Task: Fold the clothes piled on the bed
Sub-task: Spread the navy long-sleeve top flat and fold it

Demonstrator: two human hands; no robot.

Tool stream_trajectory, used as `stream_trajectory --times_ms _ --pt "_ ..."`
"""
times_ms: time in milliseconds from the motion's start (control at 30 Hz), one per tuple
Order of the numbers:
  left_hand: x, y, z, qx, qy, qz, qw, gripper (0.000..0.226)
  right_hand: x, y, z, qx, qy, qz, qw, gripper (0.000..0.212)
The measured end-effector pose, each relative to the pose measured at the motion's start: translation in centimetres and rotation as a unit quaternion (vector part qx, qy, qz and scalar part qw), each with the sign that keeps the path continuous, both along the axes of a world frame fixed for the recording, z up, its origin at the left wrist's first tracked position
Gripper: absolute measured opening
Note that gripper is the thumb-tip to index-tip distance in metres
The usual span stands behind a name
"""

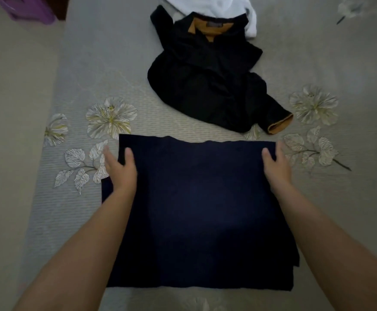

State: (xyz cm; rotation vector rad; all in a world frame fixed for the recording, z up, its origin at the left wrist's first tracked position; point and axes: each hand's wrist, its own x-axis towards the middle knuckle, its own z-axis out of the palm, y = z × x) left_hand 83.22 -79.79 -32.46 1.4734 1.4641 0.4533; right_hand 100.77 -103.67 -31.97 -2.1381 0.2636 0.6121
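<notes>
While both hands pinch its far corners, navy garment (196,209) flat, squarely folded.

Purple plastic object (29,9) at the top left corner, partly cut off, beside the bed's edge

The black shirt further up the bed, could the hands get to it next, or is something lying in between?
Nothing visible lies in between. Both hands, left and right, grip the far corners of the navy garment; beyond its far edge is bare bedspread, then the black shirt. A white cloth lies behind the shirt, not in front.
</notes>
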Motion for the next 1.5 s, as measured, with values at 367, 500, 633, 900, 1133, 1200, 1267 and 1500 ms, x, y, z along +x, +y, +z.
stream_trajectory --times_ms 367,500,633,900,1133,1200,1267,1500 --pt "-7.1 -4.6 -5.7 0.152 0.383 -0.325 0.851 0.056 -9.6 -7.2 -7.0 -0.327 -0.216 0.35 0.851 0.061" --pt "-10.3 -6.0 -4.4 0.093 0.39 -0.249 0.882 0.059 -12.8 -9.5 -5.1 -0.325 -0.162 0.262 0.894 0.079" --pt "-14.9 -8.5 -3.4 0.064 0.395 -0.204 0.893 0.061 -17.8 -11.9 -4.0 -0.272 -0.09 0.124 0.95 0.082" --pt "-16.2 -8.7 -1.6 -0.001 0.367 -0.232 0.901 0.064 -17.1 -10.8 -2.4 -0.145 -0.028 -0.027 0.989 0.065" --pt "-21.4 -11.5 -0.6 0.024 0.506 -0.369 0.779 0.069 -18.1 -14.3 -1.6 -0.287 -0.034 0.12 0.95 0.057" --pt "-23.3 -13.3 -0.6 0.031 0.512 -0.368 0.775 0.069 -19.5 -15.8 -1.7 -0.316 -0.005 0.136 0.939 0.058" --pt "-25.2 -15.1 -0.5 0.029 0.514 -0.365 0.776 0.07 -21.0 -17.2 -1.5 -0.33 0.019 0.129 0.935 0.058" --pt "-31.3 -20.7 -0.2 -0.039 0.503 -0.38 0.775 0.074 -27.2 -23.1 -0.8 -0.321 0.033 0.115 0.94 0.059"
